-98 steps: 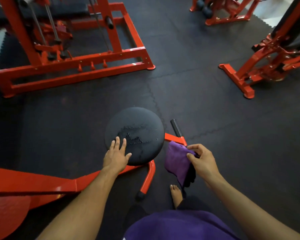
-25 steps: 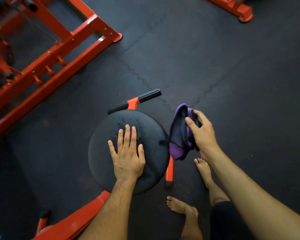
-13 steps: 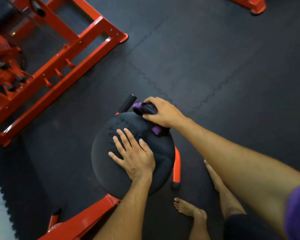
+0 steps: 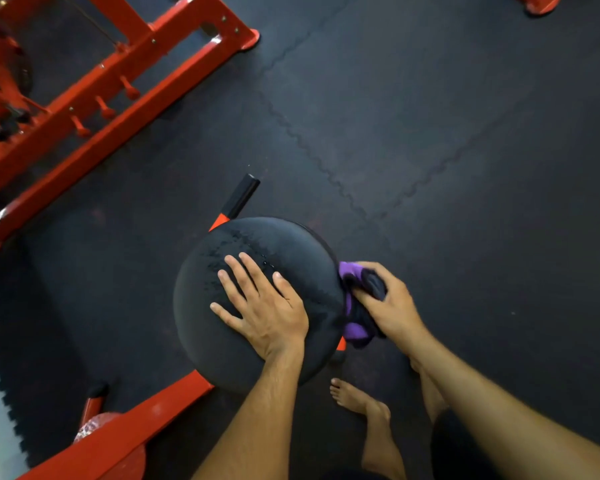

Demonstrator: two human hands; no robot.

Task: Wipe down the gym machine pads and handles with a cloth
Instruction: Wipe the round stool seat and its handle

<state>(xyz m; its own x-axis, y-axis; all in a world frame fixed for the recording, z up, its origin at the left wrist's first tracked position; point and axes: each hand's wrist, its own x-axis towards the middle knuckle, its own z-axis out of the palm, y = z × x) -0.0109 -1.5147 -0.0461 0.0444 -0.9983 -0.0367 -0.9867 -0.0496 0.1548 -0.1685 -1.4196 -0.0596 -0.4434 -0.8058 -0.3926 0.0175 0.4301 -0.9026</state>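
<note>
Since a moment ago the right hand [image 4: 390, 304], fingers clamped on the cloth [image 4: 355, 308], slid to the pad [image 4: 257, 244] edge; left hand [image 4: 262, 304] fingers flat, spread.

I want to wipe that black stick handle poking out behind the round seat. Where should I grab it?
Wrap your fingers around the black grip along its middle, coming from above. It is a straight bar sticking out past the round pad with open floor around it.

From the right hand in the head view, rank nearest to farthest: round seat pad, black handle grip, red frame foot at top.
1. Round seat pad: just left of the right hand.
2. Black handle grip: beyond the pad.
3. Red frame foot: far upper left.
</note>
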